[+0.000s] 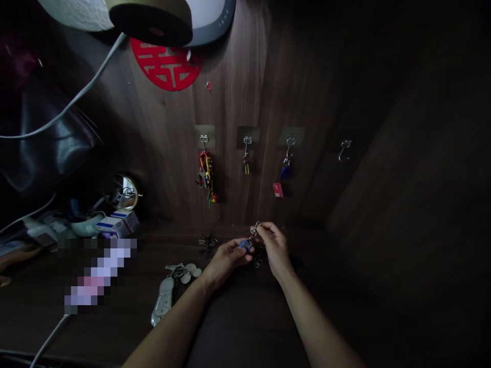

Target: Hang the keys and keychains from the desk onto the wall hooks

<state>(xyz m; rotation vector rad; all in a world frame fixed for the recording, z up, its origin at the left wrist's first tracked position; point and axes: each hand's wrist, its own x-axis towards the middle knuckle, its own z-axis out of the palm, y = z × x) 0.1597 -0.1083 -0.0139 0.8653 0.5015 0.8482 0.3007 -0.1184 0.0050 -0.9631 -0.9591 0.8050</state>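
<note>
Both hands meet just above the dark wooden shelf (345, 286), in front of the back panel with its row of four hooks, and I describe all places from this row. The left hand (226, 258) is below the second hook (247, 139), its fingers closed in a narrow pinch on a small blue key tag (246, 246). The right hand (274, 247) is just beside it, below the third hook (290, 140), and its fingertips pinch a silver key ring (255, 228) that stands up between the two hands; the ring and the blue tag look joined as one key set, held by both hands together. Some darker parts hang under the right hand (too dim to tell what they are). On the first hook (204, 138) hangs a colourful bunch (206, 174) with red, yellow and green cords. The second hook carries a small yellow piece (246, 166). The third hook carries a blue tag with a red tag (277, 189) under it. The fourth hook (344, 150), far right in the row, carries nothing. Below the first hook, on the shelf, lies a dark bunch of keys (207, 242), a little apart from the left hand. Lower and to the left of this row lies a silver remote key (164, 301) with round pale tags on its ring. Above the row, on the panel, is a red paper ornament (168, 66). Far left of the row stand a small round mirror (125, 192) and a white and blue box (118, 224).
</note>
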